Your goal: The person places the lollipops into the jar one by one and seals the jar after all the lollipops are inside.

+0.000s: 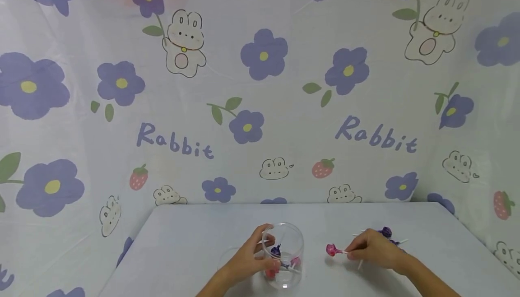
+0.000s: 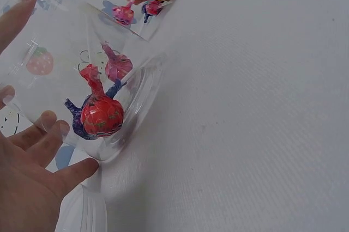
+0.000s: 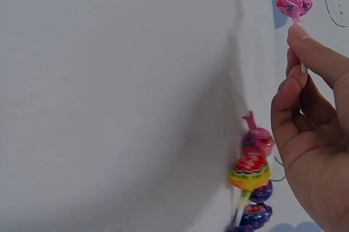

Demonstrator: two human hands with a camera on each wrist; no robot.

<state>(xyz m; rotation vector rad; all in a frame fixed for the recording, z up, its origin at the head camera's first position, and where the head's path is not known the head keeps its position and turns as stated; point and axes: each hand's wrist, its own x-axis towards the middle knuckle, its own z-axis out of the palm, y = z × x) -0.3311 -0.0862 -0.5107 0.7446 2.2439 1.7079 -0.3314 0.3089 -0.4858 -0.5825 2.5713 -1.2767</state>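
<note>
In the head view, my left hand [image 1: 248, 257] holds a clear plastic jar [image 1: 300, 243] around its side. Several wrapped lollipops lie inside it, among them a red one [image 2: 102, 115], a pink one [image 2: 118, 67] and a dark purple one [image 1: 276, 250]. To the right of the jar, my right hand [image 1: 375, 249] pinches the white stick of a pink lollipop [image 1: 331, 249] between thumb and fingers. That lollipop's wrapped head [image 3: 293, 0] points away from the fingertips, toward the jar, and is apart from it.
Behind and beside my right hand lie more lollipops: purple ones [image 1: 386, 232], a yellow-and-red one [image 3: 250, 172] and a pink one [image 3: 258, 139]. A clear round plastic piece [image 2: 84, 210] rests on the white table [image 1: 183, 229] left of the jar. A patterned curtain [image 1: 284, 107] hangs behind.
</note>
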